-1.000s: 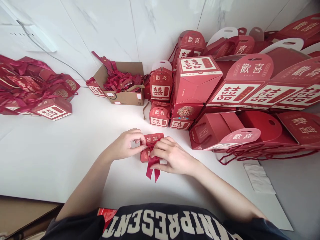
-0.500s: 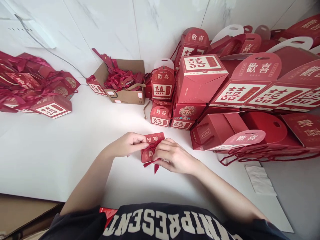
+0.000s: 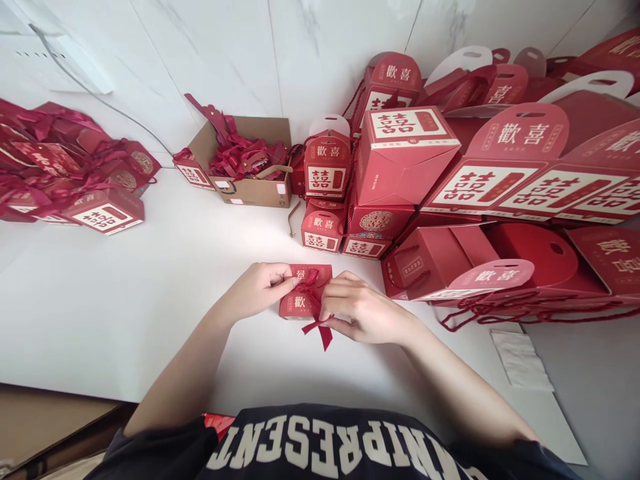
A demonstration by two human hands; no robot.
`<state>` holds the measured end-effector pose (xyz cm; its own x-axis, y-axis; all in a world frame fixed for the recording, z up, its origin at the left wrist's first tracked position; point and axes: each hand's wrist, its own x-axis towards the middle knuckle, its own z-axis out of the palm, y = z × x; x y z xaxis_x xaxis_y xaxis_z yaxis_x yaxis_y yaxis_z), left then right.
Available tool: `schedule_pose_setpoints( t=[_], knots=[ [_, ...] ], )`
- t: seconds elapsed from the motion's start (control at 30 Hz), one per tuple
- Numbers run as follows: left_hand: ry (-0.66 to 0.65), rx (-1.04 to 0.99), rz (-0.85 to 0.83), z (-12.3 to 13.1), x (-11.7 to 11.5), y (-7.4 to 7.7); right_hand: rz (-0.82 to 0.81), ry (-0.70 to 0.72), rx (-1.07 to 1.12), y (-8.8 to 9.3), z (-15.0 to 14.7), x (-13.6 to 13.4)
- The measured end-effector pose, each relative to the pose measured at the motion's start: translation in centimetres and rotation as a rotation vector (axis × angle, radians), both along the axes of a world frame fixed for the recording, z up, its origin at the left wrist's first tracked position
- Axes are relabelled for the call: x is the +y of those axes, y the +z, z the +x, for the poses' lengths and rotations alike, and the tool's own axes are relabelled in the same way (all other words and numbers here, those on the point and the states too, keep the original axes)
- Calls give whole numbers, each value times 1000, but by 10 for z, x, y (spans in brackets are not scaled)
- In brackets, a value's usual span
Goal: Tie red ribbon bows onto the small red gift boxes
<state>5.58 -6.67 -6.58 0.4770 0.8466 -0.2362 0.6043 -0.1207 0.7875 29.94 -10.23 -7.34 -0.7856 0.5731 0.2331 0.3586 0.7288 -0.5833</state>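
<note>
The person's two hands work at a small red box (image 3: 297, 305) lying on the white bench (image 3: 150, 313) in front of the body: the left hand (image 3: 263, 287), thumb and fingers pinched together, has hold of the left side of the dark red ribbon (image 3: 314, 300) tied round it, while the right hand (image 3: 364, 310), fingers curled, nips the ribbon's tails near the box's right edge. Behind stands a cardboard carton (image 3: 253, 192) full of ribbons (image 3: 245, 155), between a heap of ribboned boxes (image 3: 105, 210) on the left and stacked red boxes (image 3: 395, 173) on the right.
</note>
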Motion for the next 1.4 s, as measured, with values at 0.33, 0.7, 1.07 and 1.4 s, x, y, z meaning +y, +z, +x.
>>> schedule_pose_setpoints(
  t=[0.33, 0.7, 1.07, 1.4],
  knots=[
    [-96, -236, -176, -14, 8, 1, -142, -318, 301, -1, 3, 7],
    [-321, -126, 371, -30, 1, 6, -292, -315, 279, -10, -9, 37],
    [-318, 152, 679, -23, -7, 7, -417, -231, 249, -10, -14, 49],
    [-195, 46, 528, -16, -4, -4, -435, -263, 217, -3, -3, 41]
  ],
)
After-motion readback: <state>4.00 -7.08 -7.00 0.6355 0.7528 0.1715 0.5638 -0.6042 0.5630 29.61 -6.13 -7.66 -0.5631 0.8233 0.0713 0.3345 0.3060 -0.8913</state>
